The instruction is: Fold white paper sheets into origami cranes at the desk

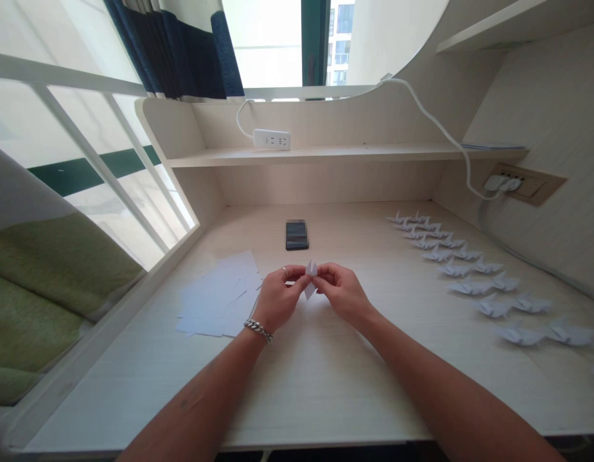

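Note:
Between my two hands is a small folded piece of white paper, a narrow diamond shape with two points at its top. My left hand pinches its left side between thumb and fingers; a ring and a chain bracelet are on that hand and wrist. The right side is pinched by my right hand in the same way. Both hands are just above the desk. Fingertips cover part of the folded paper. Loose white paper sheets lie left of my left hand.
Several folded paper cranes stand in two rows along the desk's right side. A black phone lies beyond my hands. A power strip rests on the shelf, and a white cable runs to the wall socket.

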A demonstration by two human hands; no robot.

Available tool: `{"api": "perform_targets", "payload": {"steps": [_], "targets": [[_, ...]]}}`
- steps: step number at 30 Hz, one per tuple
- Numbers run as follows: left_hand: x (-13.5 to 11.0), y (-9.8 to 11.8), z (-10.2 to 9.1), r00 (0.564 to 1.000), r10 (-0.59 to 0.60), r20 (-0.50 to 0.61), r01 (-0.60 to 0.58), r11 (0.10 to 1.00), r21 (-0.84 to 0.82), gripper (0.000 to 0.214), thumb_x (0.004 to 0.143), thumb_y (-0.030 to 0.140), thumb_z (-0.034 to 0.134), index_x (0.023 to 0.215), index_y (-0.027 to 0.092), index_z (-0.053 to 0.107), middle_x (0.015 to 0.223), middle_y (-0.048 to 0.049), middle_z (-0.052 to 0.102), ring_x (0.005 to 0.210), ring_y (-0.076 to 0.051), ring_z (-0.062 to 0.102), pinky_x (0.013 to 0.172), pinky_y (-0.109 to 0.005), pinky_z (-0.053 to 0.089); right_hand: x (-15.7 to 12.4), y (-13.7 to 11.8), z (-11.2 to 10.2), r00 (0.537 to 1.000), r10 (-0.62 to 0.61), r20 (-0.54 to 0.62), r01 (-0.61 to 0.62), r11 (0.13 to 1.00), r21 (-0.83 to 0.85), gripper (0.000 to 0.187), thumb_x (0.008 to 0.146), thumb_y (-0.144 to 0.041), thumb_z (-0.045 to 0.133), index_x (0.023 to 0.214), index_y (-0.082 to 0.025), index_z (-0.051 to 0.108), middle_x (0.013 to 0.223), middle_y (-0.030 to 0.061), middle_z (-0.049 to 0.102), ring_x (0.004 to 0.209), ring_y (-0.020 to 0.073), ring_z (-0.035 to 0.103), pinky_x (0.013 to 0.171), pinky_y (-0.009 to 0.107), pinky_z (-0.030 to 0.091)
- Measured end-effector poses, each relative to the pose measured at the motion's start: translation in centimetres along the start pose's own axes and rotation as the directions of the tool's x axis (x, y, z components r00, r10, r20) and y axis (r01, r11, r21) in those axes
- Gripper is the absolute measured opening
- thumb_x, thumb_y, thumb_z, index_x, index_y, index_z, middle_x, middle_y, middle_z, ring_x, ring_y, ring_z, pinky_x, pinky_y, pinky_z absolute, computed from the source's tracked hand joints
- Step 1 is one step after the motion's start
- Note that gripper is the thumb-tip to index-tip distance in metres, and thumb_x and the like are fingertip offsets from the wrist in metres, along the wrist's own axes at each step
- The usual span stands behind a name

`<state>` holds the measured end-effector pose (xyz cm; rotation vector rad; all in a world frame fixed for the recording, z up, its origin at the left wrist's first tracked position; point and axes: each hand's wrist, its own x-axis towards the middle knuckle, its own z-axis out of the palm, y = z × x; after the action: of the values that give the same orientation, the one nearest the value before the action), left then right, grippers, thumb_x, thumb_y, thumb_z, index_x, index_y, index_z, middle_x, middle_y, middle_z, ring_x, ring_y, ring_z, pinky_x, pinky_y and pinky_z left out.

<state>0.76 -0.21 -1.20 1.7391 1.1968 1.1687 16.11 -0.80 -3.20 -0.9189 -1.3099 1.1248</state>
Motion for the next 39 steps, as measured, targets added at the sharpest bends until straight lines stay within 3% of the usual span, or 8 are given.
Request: {"api": "perform_targets", "payload": {"steps": [2,4,8,12,19,33,39], "targets": [[0.1,-0.2,0.1,0.999,-0.01,0.038,0.013,0.997,-0.076,0.028,0.078,0.041,0.066,0.086,0.015,0.072,0.084,-0.0084,0.074,0.077,-0.02,0.068,0.07,-0.028,0.052,0.0,-0.1,0.0,1.0,0.012,-0.01,-0.012,1.0,-0.002,0.017,0.073,-0.031,0.071,0.081,-0.017,0.066,0.074,0.0025,0.067,0.069,0.0155,0.062,0.067,0.029,0.048],[0.1,-0.3,0.2,0.999,-0.032,0.01,0.033,0.995,-0.092,0.026,0.076,0.04,0.068,0.081,0.014,0.071,0.079,-0.008,0.074,0.073,-0.019,0.067,0.066,-0.027,0.051,0.0,-0.4,0.0,0.999,0.025,-0.039,-0.026,0.999,-0.029,0.017,0.072,-0.031,0.071,0.078,-0.016,0.067,0.071,0.0026,0.067,0.066,0.0153,0.061,0.066,0.03,0.049],[0.0,-0.2,0.5,0.999,-0.05,-0.019,0.049,0.998,-0.048,0.024,0.076,0.038,0.068,0.076,0.014,0.068,0.072,-0.0065,0.071,0.065,-0.017,0.064,0.06,-0.025,0.048,-0.1,-0.9,0.0,0.994,0.068,-0.08,-0.072,0.996,-0.05,0.019,0.068,-0.032,0.073,0.075,-0.015,0.068,0.07,0.0031,0.066,0.065,0.0153,0.059,0.062,0.029,0.049],[-0.2,0.1,0.8,0.999,-0.045,0.017,0.045,0.999,0.01,0.027,0.078,0.041,0.065,0.076,0.015,0.067,0.071,-0.0067,0.071,0.064,-0.017,0.064,0.057,-0.025,0.047,-0.1,-1.1,0.0,0.989,0.114,-0.095,-0.114,0.993,0.001,0.025,0.067,-0.037,0.074,0.079,-0.015,0.069,0.074,0.0041,0.068,0.068,0.0163,0.061,0.062,0.029,0.049],[-0.4,0.3,0.8,0.997,-0.038,0.066,0.036,0.999,0.032,0.025,0.077,0.04,0.065,0.077,0.015,0.066,0.073,-0.0079,0.072,0.066,-0.018,0.066,0.06,-0.027,0.049,0.2,-0.9,0.0,0.982,0.121,-0.143,-0.112,0.991,0.07,0.027,0.06,-0.039,0.078,0.068,-0.015,0.068,0.067,0.0036,0.067,0.064,0.0156,0.059,0.063,0.03,0.048],[-0.5,0.1,0.9,0.995,-0.029,0.098,0.025,0.999,0.042,0.025,0.077,0.04,0.064,0.075,0.015,0.065,0.07,-0.0049,0.068,0.062,-0.015,0.059,0.058,-0.026,0.045,0.3,-0.4,-0.5,0.985,0.106,-0.135,-0.093,0.991,0.095,0.03,0.067,-0.043,0.076,0.072,-0.014,0.07,0.069,0.0029,0.066,0.067,0.0151,0.059,0.068,0.033,0.052],[-0.6,0.6,0.8,0.991,-0.052,0.126,0.041,0.996,0.084,0.029,0.078,0.044,0.062,0.07,0.016,0.064,0.064,-0.0025,0.065,0.057,-0.014,0.055,0.053,-0.025,0.04,0.2,-0.9,-0.4,0.988,0.095,-0.118,-0.083,0.991,0.103,0.03,0.058,-0.035,0.081,0.078,-0.015,0.07,0.071,0.0024,0.067,0.068,0.0161,0.06,0.067,0.031,0.05]]}}
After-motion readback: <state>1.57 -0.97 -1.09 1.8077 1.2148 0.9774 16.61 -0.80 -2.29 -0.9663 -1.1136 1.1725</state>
